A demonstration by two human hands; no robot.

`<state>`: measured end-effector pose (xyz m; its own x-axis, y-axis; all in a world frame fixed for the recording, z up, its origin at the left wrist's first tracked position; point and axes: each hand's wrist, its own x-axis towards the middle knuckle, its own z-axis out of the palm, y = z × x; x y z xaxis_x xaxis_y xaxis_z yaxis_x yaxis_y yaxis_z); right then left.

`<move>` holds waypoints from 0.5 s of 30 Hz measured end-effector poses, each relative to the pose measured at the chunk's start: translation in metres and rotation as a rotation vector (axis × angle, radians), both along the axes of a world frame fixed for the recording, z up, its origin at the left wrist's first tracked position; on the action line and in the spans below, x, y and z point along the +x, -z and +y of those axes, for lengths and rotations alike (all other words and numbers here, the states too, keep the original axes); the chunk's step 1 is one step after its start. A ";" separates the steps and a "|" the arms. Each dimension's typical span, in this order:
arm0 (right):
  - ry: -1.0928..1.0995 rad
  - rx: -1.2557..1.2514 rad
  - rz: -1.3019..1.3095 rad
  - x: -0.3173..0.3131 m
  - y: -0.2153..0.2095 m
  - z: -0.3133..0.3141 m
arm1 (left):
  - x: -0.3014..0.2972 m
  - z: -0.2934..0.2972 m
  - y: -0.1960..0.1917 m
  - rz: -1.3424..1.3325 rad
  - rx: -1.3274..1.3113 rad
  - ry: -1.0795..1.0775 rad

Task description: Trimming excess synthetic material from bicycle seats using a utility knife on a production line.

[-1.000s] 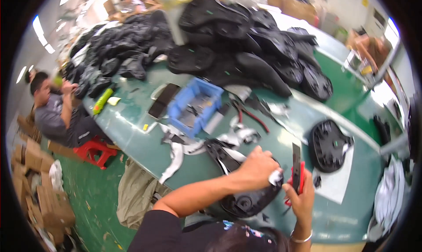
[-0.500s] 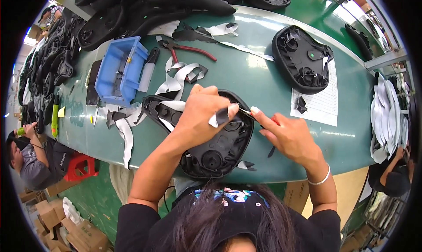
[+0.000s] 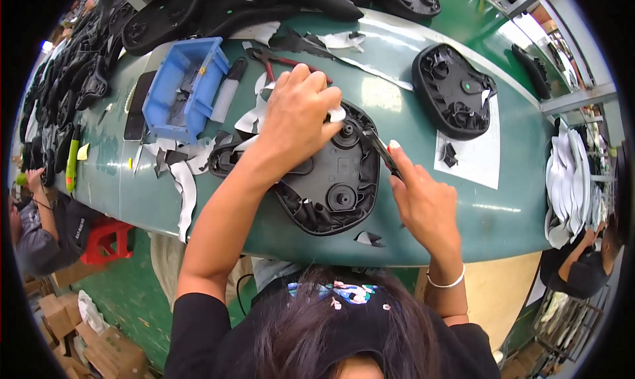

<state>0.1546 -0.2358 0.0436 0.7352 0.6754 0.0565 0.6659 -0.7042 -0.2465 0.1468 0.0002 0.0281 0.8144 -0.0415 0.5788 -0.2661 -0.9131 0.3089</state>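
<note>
A black saddle (image 3: 360,174) lies underside up on the table in front of me, with gathered cover material around its rim. My left hand (image 3: 301,111) is closed over the saddle's far left part and pinches a strip of cover material (image 3: 338,114), of which a white bit shows by the thumb. My right hand (image 3: 423,197) grips a slim knife (image 3: 385,155), its dark and metal length lying along the index finger. The tip points at the saddle's right rim. Whether the blade touches the material is hard to tell. White and black offcuts (image 3: 184,194) lie left of the saddle.
A blue bin (image 3: 182,91), a broad-bladed knife (image 3: 229,91) and red-handled pliers (image 3: 268,65) are at the far left. Another upturned saddle (image 3: 456,91) rests partly on a paper sheet (image 3: 471,157) at right. Piled saddles (image 3: 218,12) line the back. Other people work at both sides.
My left hand has moved up and away from me with the strip. My right hand and the knife have moved slightly down and right, uncovering more of the saddle's base.
</note>
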 end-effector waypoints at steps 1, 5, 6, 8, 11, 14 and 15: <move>-0.013 0.007 -0.012 -0.004 -0.001 0.002 | 0.000 -0.001 0.001 -0.012 0.007 -0.013; 0.016 -0.143 -0.007 -0.038 -0.006 -0.004 | 0.000 0.016 0.014 -0.121 -0.658 -0.330; -0.018 -0.157 -0.002 -0.039 -0.006 -0.006 | -0.001 0.016 0.014 0.039 -1.011 -0.304; -0.058 -0.161 -0.004 -0.029 -0.015 -0.007 | -0.014 0.018 0.007 0.193 -1.359 -0.276; -0.160 -0.229 -0.146 0.041 -0.013 -0.004 | -0.045 0.001 0.013 0.204 -1.911 0.003; -0.559 -0.128 0.021 0.094 -0.023 0.009 | -0.095 -0.022 0.017 0.384 -1.423 -0.031; -0.570 -0.135 0.025 0.092 -0.025 0.014 | -0.101 -0.023 -0.005 0.374 -1.330 0.056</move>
<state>0.2470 -0.2222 0.0684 0.2539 0.9647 -0.0700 0.9439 -0.2630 -0.1999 0.0454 -0.0229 0.0329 0.9440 0.3272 -0.0417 -0.0015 0.1307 0.9914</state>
